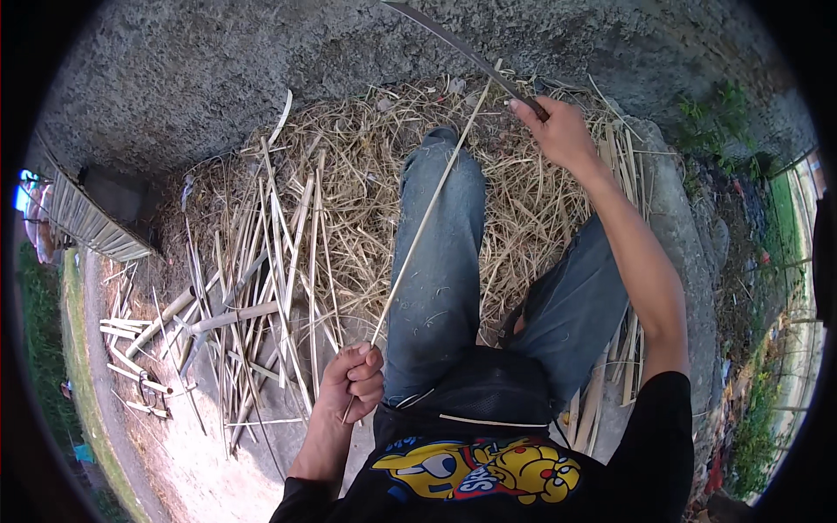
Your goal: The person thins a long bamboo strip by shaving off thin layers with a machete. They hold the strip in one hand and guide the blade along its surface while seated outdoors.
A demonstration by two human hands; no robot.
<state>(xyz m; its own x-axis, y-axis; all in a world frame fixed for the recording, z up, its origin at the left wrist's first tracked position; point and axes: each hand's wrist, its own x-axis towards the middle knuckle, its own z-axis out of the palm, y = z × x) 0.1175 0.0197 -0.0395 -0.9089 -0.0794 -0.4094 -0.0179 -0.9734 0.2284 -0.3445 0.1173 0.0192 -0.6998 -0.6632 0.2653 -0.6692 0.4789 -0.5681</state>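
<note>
My left hand (353,383) is closed around the lower end of a long thin bamboo strip (429,213), whose short tail sticks out below my fist. The strip slants up to the right across my jeans-clad leg (440,235). Beyond my knee, my right hand (561,131) grips the dark handle of a long curved knife (466,52). Its blade points up and to the left, and it crosses the strip near the strip's far end. Whether blade and strip touch there, I cannot tell.
Bamboo shavings (357,200) cover the ground around my legs. Split bamboo sticks (253,331) lie heaped at the left, and more bamboo strips (623,174) lie at the right. A rough grey wall (218,78) rises ahead, with a slatted bamboo panel (96,213) at far left.
</note>
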